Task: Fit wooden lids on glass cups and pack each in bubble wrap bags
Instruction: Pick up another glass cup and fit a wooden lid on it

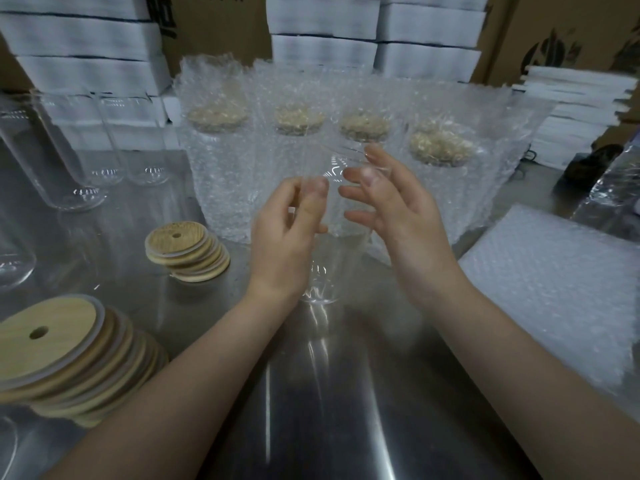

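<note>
Nearest us on the left, a stack of wooden lids (45, 344) lies on the steel table (346, 393). At centre the glass cup (329, 258) stands upright, our left hand (284, 237) curled round its side and our right hand (394, 220) loose-fingered at the other side. Beyond stand bagged cups (221, 174).

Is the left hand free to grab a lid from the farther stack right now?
Likely not yet: left hand grips the glass cup. Otherwise nothing lies between it and that lid stack.
</note>
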The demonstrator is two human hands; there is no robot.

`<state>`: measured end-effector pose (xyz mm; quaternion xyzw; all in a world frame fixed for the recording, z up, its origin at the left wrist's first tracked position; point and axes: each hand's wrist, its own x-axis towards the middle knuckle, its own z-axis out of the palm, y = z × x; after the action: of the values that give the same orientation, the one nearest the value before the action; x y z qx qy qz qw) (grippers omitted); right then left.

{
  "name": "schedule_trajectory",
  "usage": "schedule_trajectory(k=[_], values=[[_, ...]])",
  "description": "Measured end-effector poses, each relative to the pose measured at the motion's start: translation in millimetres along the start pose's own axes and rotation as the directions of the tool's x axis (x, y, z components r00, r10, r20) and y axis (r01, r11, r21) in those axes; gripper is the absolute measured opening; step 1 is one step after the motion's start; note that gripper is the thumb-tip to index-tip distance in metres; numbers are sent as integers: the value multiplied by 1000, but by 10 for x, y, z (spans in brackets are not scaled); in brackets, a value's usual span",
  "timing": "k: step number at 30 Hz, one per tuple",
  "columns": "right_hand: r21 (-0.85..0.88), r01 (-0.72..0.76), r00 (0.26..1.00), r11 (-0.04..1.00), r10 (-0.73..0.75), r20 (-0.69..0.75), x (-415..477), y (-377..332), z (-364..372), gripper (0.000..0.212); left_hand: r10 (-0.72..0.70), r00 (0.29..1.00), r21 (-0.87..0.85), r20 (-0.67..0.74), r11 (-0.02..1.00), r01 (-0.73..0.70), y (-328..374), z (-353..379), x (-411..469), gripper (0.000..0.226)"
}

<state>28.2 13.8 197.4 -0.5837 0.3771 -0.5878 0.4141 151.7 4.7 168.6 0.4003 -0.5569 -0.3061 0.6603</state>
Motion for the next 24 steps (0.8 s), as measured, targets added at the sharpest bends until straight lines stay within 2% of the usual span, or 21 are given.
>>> schedule_trajectory(k=[2,5,9,14,18,21,24], values=[[43,-17,1000,999,16,17,9,-19,-5,64,57,997,85,47,994,-61,-21,-18,-18,43],[79,-17,999,997,13,53,19,-24,-21,50,131,988,194,81,970,-144,-55,-55,-51,58],[29,34,998,999,-35,58,27,-35,-44,55,225,971,344,86,908,-241,-69,-75,-61,76],[-124,126,991,984,-130,-24,-14,-25,-28,54,463,868,546,179,687,-479,-107,-45,-54,87],[-301,182,969,936,-223,-106,-44,-2,-26,46,518,820,653,242,539,-532,-164,-60,4,81],[-272,185,959,944,-234,-161,-48,37,-2,34,548,792,718,270,433,-545,-228,-52,6,79],[-189,175,954,966,-214,-209,-36,63,21,22,585,764,730,271,393,-559,-251,-39,13,74]])
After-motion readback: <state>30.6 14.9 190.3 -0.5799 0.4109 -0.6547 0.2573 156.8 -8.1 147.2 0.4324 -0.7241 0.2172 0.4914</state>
